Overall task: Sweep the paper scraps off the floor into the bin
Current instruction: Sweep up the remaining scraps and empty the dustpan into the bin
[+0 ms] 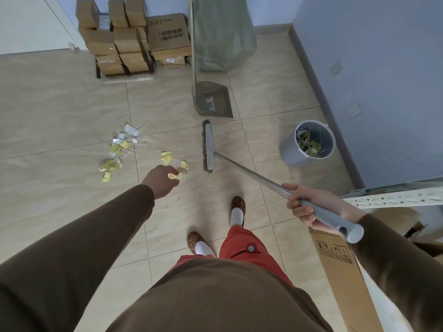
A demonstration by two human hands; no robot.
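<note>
Curling round the grey grip, the right hand (304, 207) holds the broom (208, 147), its head resting on the tile just right of the paper scraps (119, 152). The left hand (163, 179) reaches out above the nearest scraps, fingers loosely bent; whether they pinch one I cannot tell. Gathering looks like the step in hand; next the heap wants pushing toward the dustpan (212, 99). The bin (309, 142), already holding some scraps, stands near the blue wall (383, 68); cardboard boxes (134, 39) are stacked across the beige floor (60, 104).
</note>
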